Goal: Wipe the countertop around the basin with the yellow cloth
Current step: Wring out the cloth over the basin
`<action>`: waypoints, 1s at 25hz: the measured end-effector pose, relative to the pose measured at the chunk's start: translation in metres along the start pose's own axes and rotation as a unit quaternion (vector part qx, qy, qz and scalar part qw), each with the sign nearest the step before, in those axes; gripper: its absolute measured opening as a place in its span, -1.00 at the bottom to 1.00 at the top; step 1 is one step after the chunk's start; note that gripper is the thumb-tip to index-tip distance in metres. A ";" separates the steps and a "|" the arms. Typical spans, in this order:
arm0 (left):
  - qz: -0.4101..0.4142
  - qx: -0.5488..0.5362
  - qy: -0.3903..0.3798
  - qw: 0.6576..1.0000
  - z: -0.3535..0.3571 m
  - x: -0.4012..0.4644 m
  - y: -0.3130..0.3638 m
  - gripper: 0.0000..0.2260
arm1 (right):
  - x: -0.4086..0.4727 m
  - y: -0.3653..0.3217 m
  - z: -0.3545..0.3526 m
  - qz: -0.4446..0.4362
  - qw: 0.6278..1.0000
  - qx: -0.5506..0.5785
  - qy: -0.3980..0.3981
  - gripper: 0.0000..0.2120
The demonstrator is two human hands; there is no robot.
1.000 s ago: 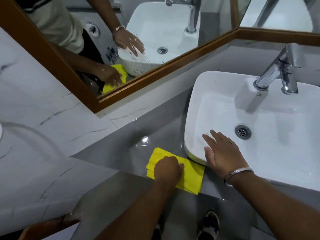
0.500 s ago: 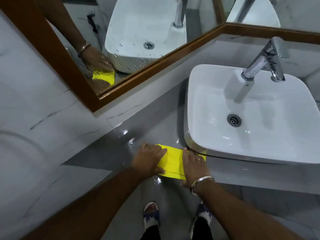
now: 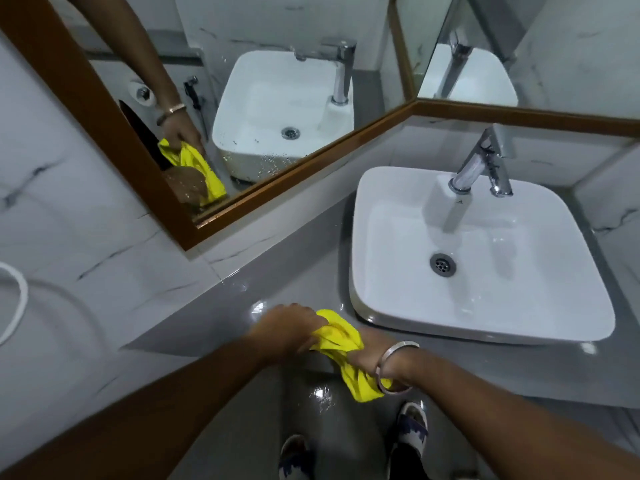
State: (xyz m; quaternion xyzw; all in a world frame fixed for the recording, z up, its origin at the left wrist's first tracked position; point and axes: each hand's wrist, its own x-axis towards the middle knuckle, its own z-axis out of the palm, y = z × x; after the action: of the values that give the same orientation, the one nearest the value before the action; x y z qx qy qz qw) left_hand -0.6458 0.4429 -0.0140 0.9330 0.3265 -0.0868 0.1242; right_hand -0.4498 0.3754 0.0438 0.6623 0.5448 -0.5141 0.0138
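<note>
Yellow cloth [image 3: 341,344] is bunched and twisted, gripped at the worktop's [image 3: 294,271] front edge, left of the white basin [image 3: 485,327]. Left hand [image 3: 289,329] and right hand [image 3: 369,353] both have fingers clenched on it, one end hanging below the right wrist.

No text, label, brand, number or sign can be read anywhere here.
</note>
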 end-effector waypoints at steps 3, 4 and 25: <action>-0.007 0.024 0.188 0.982 -0.057 0.007 0.015 -0.75 | -0.036 0.001 -0.058 -0.012 0.957 0.279 -0.074 -0.72; 0.001 0.037 0.265 0.963 -0.080 0.010 0.022 -0.74 | -0.045 0.003 -0.081 -0.003 0.935 0.344 -0.089 -0.79; -0.112 -0.012 0.356 0.928 -0.052 0.221 0.236 -0.41 | -0.035 0.136 -0.307 0.087 0.869 0.457 -0.167 -0.89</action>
State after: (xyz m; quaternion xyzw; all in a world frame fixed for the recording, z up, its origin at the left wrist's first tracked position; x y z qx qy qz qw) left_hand -0.3220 0.4090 0.0235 0.8584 0.4527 0.2413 0.0006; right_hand -0.1405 0.4734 0.1388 0.5433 0.1791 -0.8054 -0.1551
